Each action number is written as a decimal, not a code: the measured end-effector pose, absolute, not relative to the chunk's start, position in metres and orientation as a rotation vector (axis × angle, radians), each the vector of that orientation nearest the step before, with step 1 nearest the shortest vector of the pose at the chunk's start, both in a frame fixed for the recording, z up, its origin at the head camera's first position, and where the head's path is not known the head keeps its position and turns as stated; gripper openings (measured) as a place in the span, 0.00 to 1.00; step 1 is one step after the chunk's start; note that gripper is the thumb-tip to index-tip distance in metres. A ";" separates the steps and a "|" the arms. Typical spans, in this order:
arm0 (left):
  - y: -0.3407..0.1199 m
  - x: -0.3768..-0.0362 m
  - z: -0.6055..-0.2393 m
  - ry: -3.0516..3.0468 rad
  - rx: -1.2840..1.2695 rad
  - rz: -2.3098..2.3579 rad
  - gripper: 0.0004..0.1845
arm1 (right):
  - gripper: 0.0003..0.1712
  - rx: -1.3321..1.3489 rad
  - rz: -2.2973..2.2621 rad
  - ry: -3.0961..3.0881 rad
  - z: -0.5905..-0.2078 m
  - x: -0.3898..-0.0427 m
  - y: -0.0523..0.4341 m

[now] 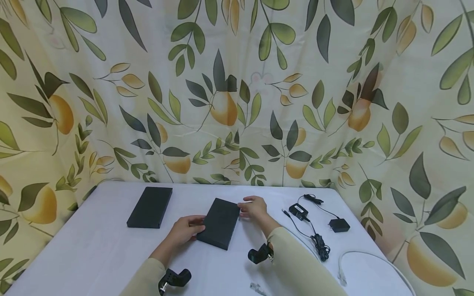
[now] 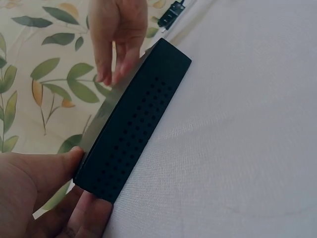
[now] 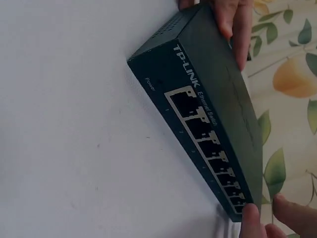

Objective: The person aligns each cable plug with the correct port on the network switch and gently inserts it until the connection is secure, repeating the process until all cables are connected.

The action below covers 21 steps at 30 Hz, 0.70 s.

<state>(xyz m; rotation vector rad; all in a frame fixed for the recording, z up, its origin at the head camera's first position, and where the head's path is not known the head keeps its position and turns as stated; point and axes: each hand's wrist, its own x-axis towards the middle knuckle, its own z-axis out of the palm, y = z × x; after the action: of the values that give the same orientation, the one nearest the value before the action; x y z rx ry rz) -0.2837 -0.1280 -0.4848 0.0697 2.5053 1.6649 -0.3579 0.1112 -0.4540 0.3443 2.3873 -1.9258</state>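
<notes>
Black box (image 1: 149, 207) lies flat on the white table (image 1: 92, 246), well left of our left-hand grip. Our left hand (image 1: 185, 229) pinches the TP-LINK Ethernet switch (image 1: 219, 224) at its near-left corner, thumb on top, fingers under. Switch sits between our hands, tilted; can't tell if it touches the table. Its case houses a row of ports (image 3: 208, 153) in a pale frame, facing our right; vent holes (image 2: 143, 119) face us. Our right hand (image 1: 254, 209) is at the far-right corner, thumb and finger apart; contact unclear. Right of that grip: clear plug (image 1: 257, 289) nearest us, in-line adapter (image 1: 298, 211), coiled black cable (image 1: 320, 247), black power block (image 1: 339, 225), pale network cable (image 1: 374, 255).
</notes>
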 end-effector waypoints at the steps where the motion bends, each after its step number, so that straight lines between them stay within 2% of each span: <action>1: -0.128 -0.284 -0.485 2.505 0.070 1.668 0.22 | 0.23 0.347 -1.904 2.394 -0.454 -0.359 0.110; 11: -0.129 -0.278 -0.484 2.575 -0.022 1.701 0.19 | 0.13 0.355 -1.790 2.456 -0.454 -0.358 0.101; 16: -0.132 -0.264 -0.481 2.605 -0.163 1.727 0.16 | 0.11 0.356 -1.758 2.454 -0.455 -0.361 0.102; 21: -0.127 -0.252 -0.480 2.531 -0.229 1.810 0.18 | 0.10 0.373 -1.717 2.471 -0.454 -0.363 0.103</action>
<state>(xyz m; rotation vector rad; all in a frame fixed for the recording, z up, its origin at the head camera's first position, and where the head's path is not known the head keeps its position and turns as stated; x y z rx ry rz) -0.2519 -0.1268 -0.4796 -0.2288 2.5306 1.8100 -0.3628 0.1031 -0.4543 0.3728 2.4706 -1.7168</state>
